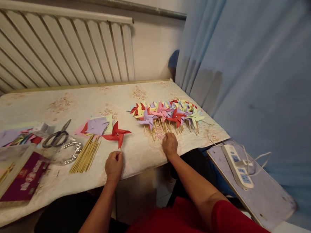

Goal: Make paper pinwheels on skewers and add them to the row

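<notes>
My left hand (114, 166) is closed around the stick of a red pinwheel (117, 134), whose blades stand above my fist. At the table's front edge, my right hand (170, 143) rests in a fist, with nothing seen sticking out of it. Just beyond it lies a pile of finished pinwheels in several colours, with a pink pinwheel (162, 111), a red pinwheel (178, 117) and a purple pinwheel (148, 118) in front. Left of my left hand are a bundle of thin wooden sticks (86, 155) and cut purple paper pieces (97, 126).
Black-handled scissors (57, 137) lie by a clear round case of silver pins (72, 150). A purple-labelled packet (24, 177) sits at the left front. Beside the table, a power strip (237, 166) rests on a board under a blue curtain (261, 89). A radiator (69, 48) stands behind.
</notes>
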